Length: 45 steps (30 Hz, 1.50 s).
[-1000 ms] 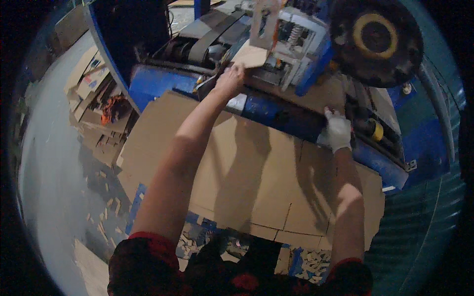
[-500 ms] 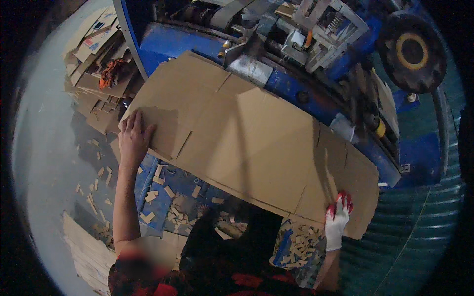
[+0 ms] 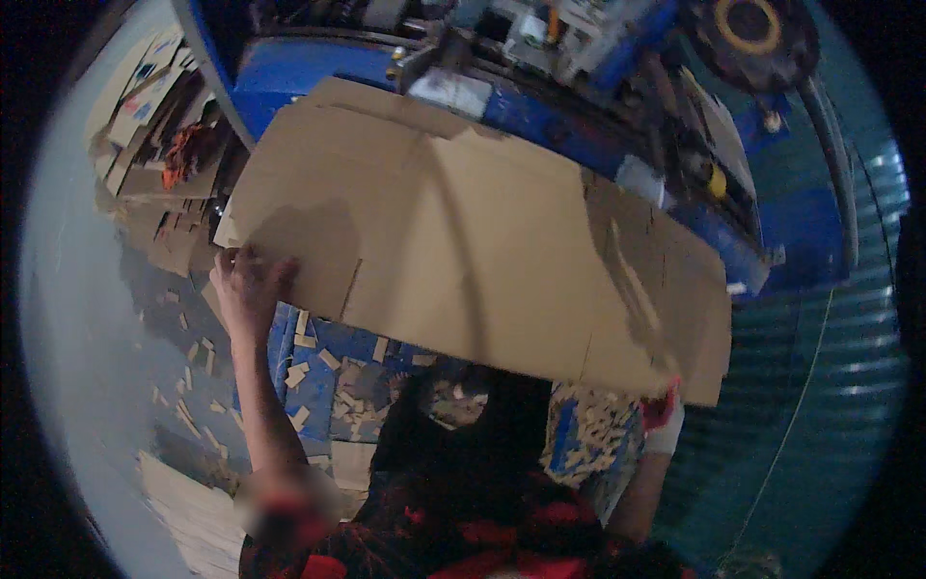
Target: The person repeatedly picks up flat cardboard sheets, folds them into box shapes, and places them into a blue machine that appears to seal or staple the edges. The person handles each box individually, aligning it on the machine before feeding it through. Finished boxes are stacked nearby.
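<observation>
A large brown cardboard sheet [image 3: 521, 261] lies slanted in front of me, with short slits cut in its near edge. At its near left corner is my bare left hand [image 3: 253, 289], fingers bent over the edge and somewhat blurred. My right hand [image 3: 664, 417], in a white glove with red fingers, is closed on the near edge by the right end; part of its fingers is hidden by the sheet. Along the far side, the edge of another cardboard layer [image 3: 362, 95] shows beneath the top one.
A blue machine [image 3: 555, 124] with metal fittings stands along the far side, a dark round wheel [image 3: 748, 29] at its right. Cardboard pieces [image 3: 145, 116] are piled at the far left. Small cardboard scraps [image 3: 603, 434] litter the blue surface and floor below.
The top cardboard sheet has shifted slightly off the layer beneath, baring its far edge. My left fingers have bent; my right hand has gone from lying on the sheet to its near edge.
</observation>
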{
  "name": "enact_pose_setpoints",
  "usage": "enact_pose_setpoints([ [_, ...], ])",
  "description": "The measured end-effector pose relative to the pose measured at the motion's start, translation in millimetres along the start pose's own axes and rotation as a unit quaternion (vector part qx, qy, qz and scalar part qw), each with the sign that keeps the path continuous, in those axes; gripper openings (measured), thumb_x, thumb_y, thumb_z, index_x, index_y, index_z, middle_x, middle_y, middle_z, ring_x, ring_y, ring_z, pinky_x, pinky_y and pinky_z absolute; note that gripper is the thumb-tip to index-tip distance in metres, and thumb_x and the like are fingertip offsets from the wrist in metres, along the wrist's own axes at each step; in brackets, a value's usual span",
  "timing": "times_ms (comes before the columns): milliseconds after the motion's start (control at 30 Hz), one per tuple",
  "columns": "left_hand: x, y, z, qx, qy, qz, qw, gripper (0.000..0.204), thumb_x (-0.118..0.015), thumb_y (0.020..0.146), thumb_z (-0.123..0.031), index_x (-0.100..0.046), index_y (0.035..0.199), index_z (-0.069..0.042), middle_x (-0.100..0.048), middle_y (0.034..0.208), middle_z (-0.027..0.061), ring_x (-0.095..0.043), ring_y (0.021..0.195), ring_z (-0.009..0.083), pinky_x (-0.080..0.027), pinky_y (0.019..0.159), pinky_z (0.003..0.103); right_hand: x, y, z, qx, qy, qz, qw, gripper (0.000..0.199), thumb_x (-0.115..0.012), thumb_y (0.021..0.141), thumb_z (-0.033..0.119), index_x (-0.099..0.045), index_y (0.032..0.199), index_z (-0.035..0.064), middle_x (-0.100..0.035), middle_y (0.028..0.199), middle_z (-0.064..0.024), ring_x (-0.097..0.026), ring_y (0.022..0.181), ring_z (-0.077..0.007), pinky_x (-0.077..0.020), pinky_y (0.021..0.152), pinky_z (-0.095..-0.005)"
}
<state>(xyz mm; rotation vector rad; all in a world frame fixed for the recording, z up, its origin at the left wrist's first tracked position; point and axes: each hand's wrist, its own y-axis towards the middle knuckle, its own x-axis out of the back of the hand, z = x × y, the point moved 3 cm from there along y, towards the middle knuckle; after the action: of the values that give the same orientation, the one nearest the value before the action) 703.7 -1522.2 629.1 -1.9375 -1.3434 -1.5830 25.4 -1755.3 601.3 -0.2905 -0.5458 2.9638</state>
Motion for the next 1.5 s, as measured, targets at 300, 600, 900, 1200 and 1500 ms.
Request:
enact_pose_setpoints([
  [300, 54.6, 16.8, -29.8, 0.029, -0.289, 0.019, 0.957, 0.056, -0.08, 0.072, -0.021, -0.053, 0.117, -0.001, -0.057, 0.12, 0.0175, -0.055, 0.111, 0.0276, -0.044, 0.094, 0.041, -45.7, -46.6, 44.7, 0.328, -0.366, -0.284, 0.823, 0.054, -0.065, 0.089, 0.025, -0.043, 0.134, 0.0042, -0.053, 0.124, -0.01, -0.053, 0.107, -0.0194, -0.0429, 0.092, -0.0347],
  [600, -16.7, -7.0, -117.5, -0.174, -0.467, 0.141, 0.855, 0.054, -0.069, 0.078, -0.003, -0.052, 0.13, -0.002, -0.056, 0.13, 0.0152, -0.052, 0.122, 0.0303, -0.041, 0.101, 0.039, -192.5, -38.6, 9.9, 0.631, -0.644, 0.127, 0.413, 0.058, -0.068, 0.063, 0.004, -0.061, 0.118, 0.019, -0.052, 0.126, -0.0116, -0.05, 0.117, -0.0364, -0.0387, 0.098, -0.0542],
  [900, -50.6, 64.7, -201.8, -0.384, -0.249, 0.053, 0.887, 0.07, -0.07, 0.067, -0.004, -0.049, 0.134, -0.007, -0.045, 0.14, 0.0168, -0.04, 0.131, 0.037, -0.035, 0.108, 0.044, -269.6, 66.3, 50.8, 0.578, -0.568, 0.154, 0.565, 0.042, -0.058, 0.069, -0.005, -0.062, 0.107, 0.0126, -0.056, 0.121, -0.0114, -0.051, 0.118, -0.0333, -0.036, 0.103, -0.0534],
  [1200, -124.4, 207.8, -287.0, -0.387, -0.06, -0.081, 0.917, 0.05, -0.052, 0.086, -0.011, -0.043, 0.135, -0.012, -0.054, 0.122, 0.0153, -0.053, 0.107, 0.0336, -0.046, 0.088, 0.044, -363.4, 186.9, 103.1, 0.613, -0.686, 0.123, 0.373, 0.054, -0.061, 0.072, 0.002, -0.057, 0.125, 0.0147, -0.057, 0.119, -0.015, -0.052, 0.115, -0.0362, -0.0384, 0.101, -0.0509],
  [1500, -117.5, 199.1, -280.1, -0.416, -0.142, 0.089, 0.894, 0.053, -0.058, 0.083, -0.011, -0.045, 0.134, -0.005, -0.053, 0.131, 0.017, -0.053, 0.118, 0.032, -0.047, 0.093, 0.043, -358.3, 211.6, 136.7, 0.533, -0.67, 0.089, 0.51, 0.058, -0.064, 0.077, 0.002, -0.05, 0.133, 0.0083, -0.055, 0.125, -0.0203, -0.056, 0.11, -0.0394, -0.046, 0.094, -0.0425],
])
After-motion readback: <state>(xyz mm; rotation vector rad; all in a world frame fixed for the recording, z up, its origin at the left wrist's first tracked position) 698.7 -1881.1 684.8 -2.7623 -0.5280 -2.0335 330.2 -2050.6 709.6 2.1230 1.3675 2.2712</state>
